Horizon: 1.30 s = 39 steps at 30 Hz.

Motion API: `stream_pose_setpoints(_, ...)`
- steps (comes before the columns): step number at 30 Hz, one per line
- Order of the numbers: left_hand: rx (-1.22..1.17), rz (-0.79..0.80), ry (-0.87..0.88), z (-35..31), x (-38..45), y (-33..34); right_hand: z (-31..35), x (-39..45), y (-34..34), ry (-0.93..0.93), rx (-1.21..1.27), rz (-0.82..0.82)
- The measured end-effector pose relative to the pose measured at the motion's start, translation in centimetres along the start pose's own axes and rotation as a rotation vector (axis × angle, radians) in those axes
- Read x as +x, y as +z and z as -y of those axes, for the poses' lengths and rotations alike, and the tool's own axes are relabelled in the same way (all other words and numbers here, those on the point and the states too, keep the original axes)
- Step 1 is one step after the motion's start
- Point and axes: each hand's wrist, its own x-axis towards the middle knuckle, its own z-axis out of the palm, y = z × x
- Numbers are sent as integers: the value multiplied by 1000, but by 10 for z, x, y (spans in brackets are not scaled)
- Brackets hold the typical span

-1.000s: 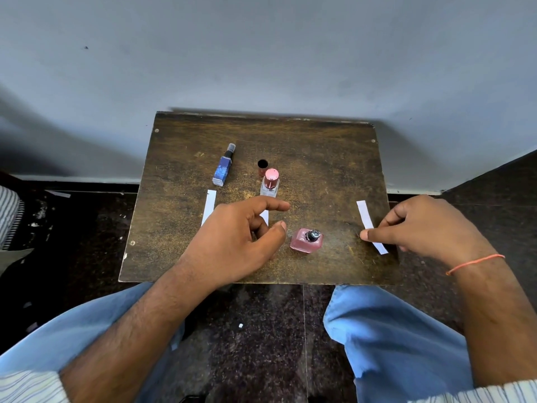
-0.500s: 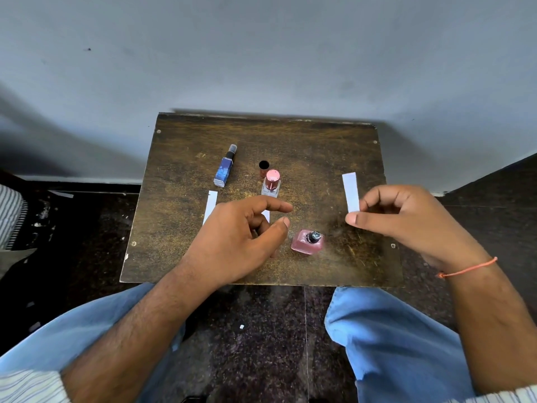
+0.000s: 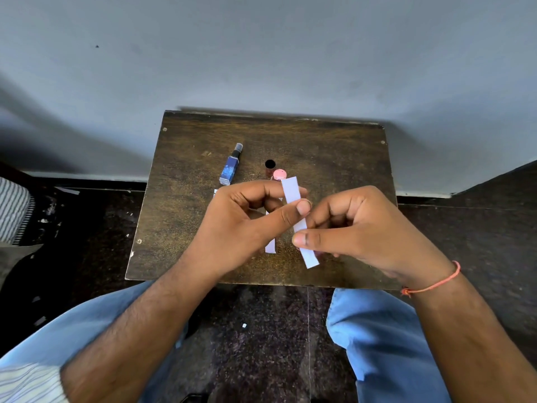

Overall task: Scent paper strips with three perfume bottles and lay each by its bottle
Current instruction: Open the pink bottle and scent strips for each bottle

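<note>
Both hands' fingers (image 3: 303,207) round one strip (image 3: 299,225)

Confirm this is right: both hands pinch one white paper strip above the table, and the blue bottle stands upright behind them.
Not quite. The head view shows the blue bottle lying on its side on the table, not upright. The rest holds: the left hand and right hand both pinch one white paper strip above the table.
</note>
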Motion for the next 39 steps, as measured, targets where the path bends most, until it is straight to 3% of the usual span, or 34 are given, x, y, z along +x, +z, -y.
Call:
stream_pose_setpoints(20, -72, -81, -128, -8, 1, -5, -5, 2, -6, -44, -94, 30)
stream_pose_setpoints(27, -147, -110, -153, -9, 1, -12, -20, 0, -20, -126, -351, -63)
stream_pose_setpoints(39, -200, -72, -189, -7, 0, -20, -36, 6, -23, -34, -505, 79)
